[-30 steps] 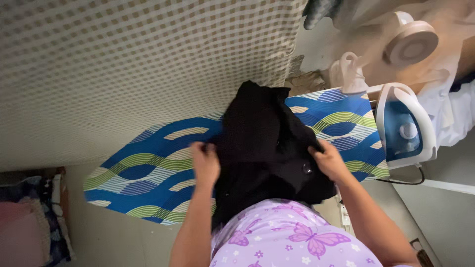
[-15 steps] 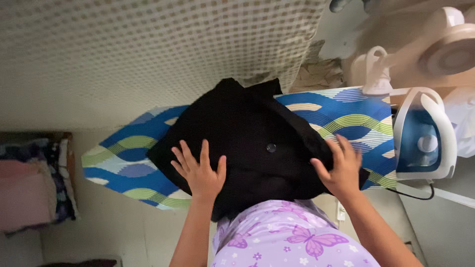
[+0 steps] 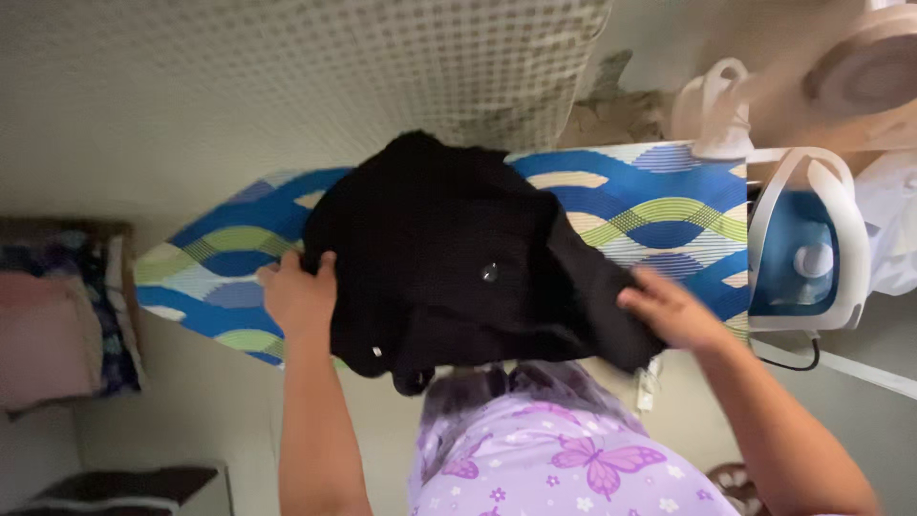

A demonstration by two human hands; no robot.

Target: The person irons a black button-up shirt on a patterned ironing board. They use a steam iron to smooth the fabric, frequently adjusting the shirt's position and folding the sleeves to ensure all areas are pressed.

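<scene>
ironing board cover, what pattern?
Wavy blue, green and white bands on the ironing board cover; head view shows it best.

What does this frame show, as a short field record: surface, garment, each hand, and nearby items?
surface: ironing board with a blue, green and white wave-pattern cover
garment: black garment spread across the middle of the board, one small button visible
left hand: left hand at the garment's left edge, fingers curled on the fabric
right hand: right hand on the garment's right lower corner, blurred
nearby: blue and white iron at the board's right end; stacked fabrics at far left
</scene>
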